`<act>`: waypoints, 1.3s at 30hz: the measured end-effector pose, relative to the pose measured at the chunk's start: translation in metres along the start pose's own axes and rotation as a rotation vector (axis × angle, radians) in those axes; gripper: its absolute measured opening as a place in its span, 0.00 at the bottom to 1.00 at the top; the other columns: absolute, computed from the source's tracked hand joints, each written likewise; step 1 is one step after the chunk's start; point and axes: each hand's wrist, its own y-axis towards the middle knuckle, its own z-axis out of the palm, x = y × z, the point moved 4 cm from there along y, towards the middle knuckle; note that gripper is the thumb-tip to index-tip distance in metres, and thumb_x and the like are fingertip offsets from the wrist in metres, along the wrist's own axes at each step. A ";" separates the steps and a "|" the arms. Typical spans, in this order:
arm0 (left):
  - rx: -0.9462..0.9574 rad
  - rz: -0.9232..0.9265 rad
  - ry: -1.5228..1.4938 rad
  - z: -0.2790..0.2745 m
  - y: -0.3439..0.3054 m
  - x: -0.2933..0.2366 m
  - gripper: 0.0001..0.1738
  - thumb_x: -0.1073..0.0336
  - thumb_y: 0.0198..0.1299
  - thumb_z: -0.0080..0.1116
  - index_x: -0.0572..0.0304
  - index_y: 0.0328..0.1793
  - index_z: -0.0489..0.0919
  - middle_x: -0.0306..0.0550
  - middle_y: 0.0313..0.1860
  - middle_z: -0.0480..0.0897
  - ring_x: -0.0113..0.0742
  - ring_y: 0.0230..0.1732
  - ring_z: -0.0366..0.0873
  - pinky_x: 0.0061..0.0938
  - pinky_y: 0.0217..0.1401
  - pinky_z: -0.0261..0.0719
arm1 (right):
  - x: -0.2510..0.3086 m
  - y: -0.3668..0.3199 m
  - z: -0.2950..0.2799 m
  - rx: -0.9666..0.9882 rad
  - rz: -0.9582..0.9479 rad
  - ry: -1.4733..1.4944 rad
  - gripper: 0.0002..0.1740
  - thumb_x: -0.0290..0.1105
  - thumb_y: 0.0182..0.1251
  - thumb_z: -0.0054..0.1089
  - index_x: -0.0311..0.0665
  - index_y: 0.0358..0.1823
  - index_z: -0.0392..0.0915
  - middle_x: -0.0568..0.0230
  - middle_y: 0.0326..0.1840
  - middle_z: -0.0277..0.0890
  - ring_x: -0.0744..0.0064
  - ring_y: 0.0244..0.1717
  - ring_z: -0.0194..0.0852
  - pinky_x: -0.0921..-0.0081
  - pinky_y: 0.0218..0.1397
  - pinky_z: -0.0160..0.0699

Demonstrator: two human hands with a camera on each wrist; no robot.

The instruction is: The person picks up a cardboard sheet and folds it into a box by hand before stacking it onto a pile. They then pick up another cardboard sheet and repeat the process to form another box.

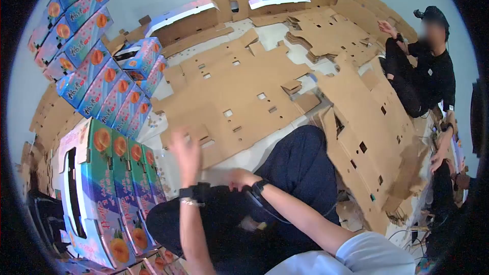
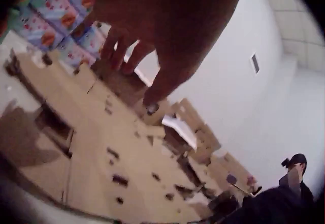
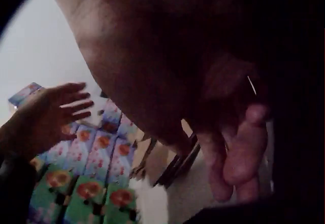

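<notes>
Fingers (image 2: 119, 51) of the left hand (image 1: 186, 153) are spread and straight, gripping nothing. The hand is raised in the air and blurred in the head view, just above the near edge of the cardboard sheet (image 1: 239, 97). From the right wrist it shows as an open palm (image 3: 48, 114) in front of the printed boxes.

Right hand (image 1: 242, 178) lies on the lap of the dark trousers (image 1: 300, 168). Its fingers (image 3: 238, 153) hang loosely curled and hold nothing.

The sheet lies flat on the floor straight ahead of the knees, on other flat sheets, and neither hand touches it. It is a large die-cut blank with small slots (image 1: 228, 113) and flaps.

It looks light, stiff across short spans but likely to sag and fold along its creases if lifted by one corner. The surface is dry and should not slip, though thin flaps could tear or crush. A grip with both hands on opposite edges, away from the flaps, looks soundest.

Folded boxes (image 1: 117, 163) stand stacked at the left, with more (image 1: 81, 35) against the wall. Another person (image 1: 428, 66) in black sits at the far right among more cardboard.
</notes>
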 end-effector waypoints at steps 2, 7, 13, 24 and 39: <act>-0.273 0.137 -0.054 -0.090 0.036 -0.028 0.06 0.73 0.57 0.56 0.64 0.39 0.80 0.47 0.40 0.81 0.41 0.45 0.77 0.31 0.52 0.72 | 0.050 -0.036 0.011 -0.043 -0.009 -0.077 0.26 0.46 0.70 0.45 0.36 0.21 0.79 0.60 0.21 0.80 0.67 0.18 0.77 0.71 0.24 0.76; -0.691 0.097 0.699 -0.295 0.050 -0.023 0.13 0.64 0.63 0.51 0.68 0.46 0.78 0.55 0.42 0.81 0.52 0.44 0.79 0.40 0.52 0.74 | 0.051 -0.054 0.024 -0.135 -0.088 -0.107 0.25 0.49 0.68 0.47 0.37 0.22 0.80 0.62 0.19 0.79 0.66 0.19 0.78 0.67 0.28 0.74; -0.114 -0.876 0.932 -0.342 0.014 0.119 0.37 0.36 0.64 0.40 0.68 0.45 0.81 0.65 0.47 0.81 0.63 0.53 0.77 0.52 0.55 0.71 | 0.055 -0.067 0.029 -0.341 -0.129 -0.284 0.26 0.51 0.68 0.46 0.41 0.22 0.81 0.60 0.20 0.79 0.55 0.25 0.79 0.59 0.35 0.75; -0.164 -0.302 0.605 -0.229 0.011 -0.095 0.22 0.52 0.61 0.58 0.70 0.39 0.77 0.63 0.34 0.79 0.61 0.37 0.73 0.45 0.42 0.69 | 0.109 -0.172 0.002 -0.637 -0.649 0.108 0.11 0.25 0.66 0.51 0.35 0.49 0.72 0.58 0.46 0.76 0.68 0.25 0.76 0.75 0.33 0.78; 0.481 0.051 -0.139 -0.023 -0.041 -0.027 0.14 0.65 0.60 0.59 0.68 0.25 0.79 0.52 0.25 0.73 0.54 0.30 0.71 0.42 0.34 0.67 | 0.176 -0.236 -0.162 -0.600 -0.566 -0.350 0.21 0.34 0.70 0.49 0.41 0.64 0.69 0.58 0.64 0.66 0.64 0.63 0.64 0.71 0.65 0.63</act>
